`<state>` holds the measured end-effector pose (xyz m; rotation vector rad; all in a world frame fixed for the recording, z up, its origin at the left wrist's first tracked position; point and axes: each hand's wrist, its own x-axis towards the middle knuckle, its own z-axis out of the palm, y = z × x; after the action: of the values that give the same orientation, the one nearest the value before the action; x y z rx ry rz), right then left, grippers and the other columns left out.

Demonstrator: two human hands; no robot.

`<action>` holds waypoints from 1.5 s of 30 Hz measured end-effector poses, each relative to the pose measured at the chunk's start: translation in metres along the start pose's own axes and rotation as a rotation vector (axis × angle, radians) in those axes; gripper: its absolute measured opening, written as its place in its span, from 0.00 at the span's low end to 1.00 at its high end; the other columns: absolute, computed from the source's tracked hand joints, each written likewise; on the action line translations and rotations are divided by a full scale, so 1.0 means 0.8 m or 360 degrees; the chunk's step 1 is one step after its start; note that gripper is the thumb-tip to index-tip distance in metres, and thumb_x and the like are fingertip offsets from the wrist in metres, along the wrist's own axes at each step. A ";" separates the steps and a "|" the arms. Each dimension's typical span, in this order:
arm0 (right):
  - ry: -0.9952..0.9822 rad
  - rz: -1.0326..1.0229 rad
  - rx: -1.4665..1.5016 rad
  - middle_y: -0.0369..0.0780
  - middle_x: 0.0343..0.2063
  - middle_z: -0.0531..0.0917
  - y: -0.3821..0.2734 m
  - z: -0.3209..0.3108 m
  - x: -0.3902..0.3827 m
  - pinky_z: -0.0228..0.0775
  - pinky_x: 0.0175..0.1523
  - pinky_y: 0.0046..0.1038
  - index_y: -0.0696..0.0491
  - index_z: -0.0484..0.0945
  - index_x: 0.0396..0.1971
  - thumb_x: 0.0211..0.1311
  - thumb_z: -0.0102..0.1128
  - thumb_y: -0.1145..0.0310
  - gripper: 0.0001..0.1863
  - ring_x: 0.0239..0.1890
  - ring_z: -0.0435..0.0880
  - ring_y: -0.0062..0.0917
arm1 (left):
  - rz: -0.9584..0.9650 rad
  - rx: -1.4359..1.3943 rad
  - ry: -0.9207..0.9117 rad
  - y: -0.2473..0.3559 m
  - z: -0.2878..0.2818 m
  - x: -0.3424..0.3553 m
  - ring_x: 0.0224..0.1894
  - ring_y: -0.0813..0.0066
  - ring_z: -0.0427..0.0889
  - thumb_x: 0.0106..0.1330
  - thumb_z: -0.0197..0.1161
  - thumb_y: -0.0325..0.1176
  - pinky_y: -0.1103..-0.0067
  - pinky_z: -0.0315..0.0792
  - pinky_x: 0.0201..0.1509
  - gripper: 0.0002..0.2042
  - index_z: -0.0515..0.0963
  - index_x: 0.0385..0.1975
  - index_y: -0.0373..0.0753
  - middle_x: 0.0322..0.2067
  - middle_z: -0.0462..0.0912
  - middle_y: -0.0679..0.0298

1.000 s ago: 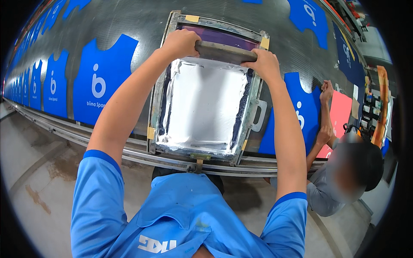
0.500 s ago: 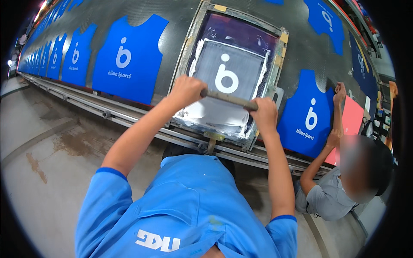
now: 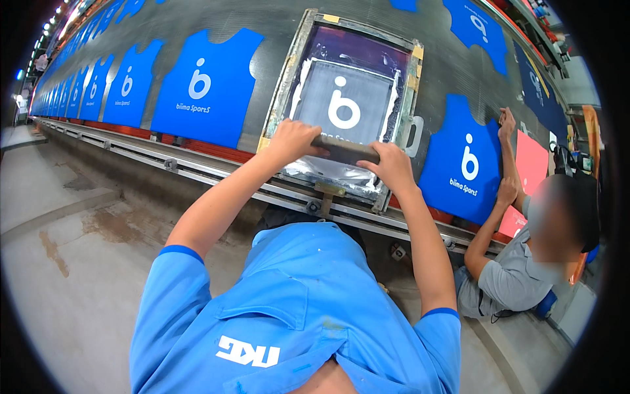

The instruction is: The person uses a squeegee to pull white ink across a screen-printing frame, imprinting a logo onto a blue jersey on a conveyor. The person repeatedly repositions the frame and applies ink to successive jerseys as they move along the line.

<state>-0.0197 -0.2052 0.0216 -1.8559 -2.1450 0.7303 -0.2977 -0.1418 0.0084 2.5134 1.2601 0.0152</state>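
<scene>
Our left hand (image 3: 293,139) and right hand (image 3: 392,168) are both clamped on the squeegee (image 3: 346,148), which lies across the near end of the printing screen (image 3: 346,105). Pale ink pools inside the frame below the bar. The frame rests on the long table (image 3: 262,26), between blue jersey pieces (image 3: 209,85).

The scene is evenly and brightly lit; a row of lamps (image 3: 56,18) is seen far left of the left hand (image 3: 293,139). Straight edges are bent and darkened toward the rim.
</scene>
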 end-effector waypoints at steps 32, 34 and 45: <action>0.0789 0.0960 0.1526 0.30 0.17 0.72 0.149 0.073 0.030 0.58 0.21 0.24 0.49 0.78 0.53 0.76 0.54 0.66 0.11 0.16 0.68 0.13 | -0.0009 -0.0077 -0.0108 -0.097 -0.004 0.223 0.44 0.57 0.87 0.48 0.76 0.44 0.64 0.79 0.50 0.23 0.87 0.47 0.54 0.38 0.89 0.61; 0.0813 0.0946 0.1382 0.30 0.17 0.72 0.155 0.064 0.045 0.58 0.20 0.24 0.49 0.78 0.52 0.76 0.53 0.66 0.11 0.16 0.68 0.13 | 0.0005 -0.0046 -0.0095 -0.085 0.004 0.194 0.42 0.56 0.87 0.49 0.75 0.44 0.64 0.79 0.47 0.20 0.88 0.45 0.54 0.35 0.89 0.60; 0.1211 0.0626 0.1242 0.28 0.18 0.69 0.170 -0.007 0.083 0.53 0.19 0.20 0.53 0.81 0.47 0.76 0.55 0.66 0.10 0.16 0.63 0.12 | -0.0054 -0.0189 0.0522 0.078 0.064 -0.107 0.52 0.75 0.83 0.54 0.63 0.22 0.71 0.69 0.46 0.21 0.85 0.48 0.52 0.51 0.87 0.73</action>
<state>0.0886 -0.1281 -0.0516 -1.6961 -0.8632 0.6409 -0.2934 -0.2579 -0.0103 2.4545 1.3757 0.4979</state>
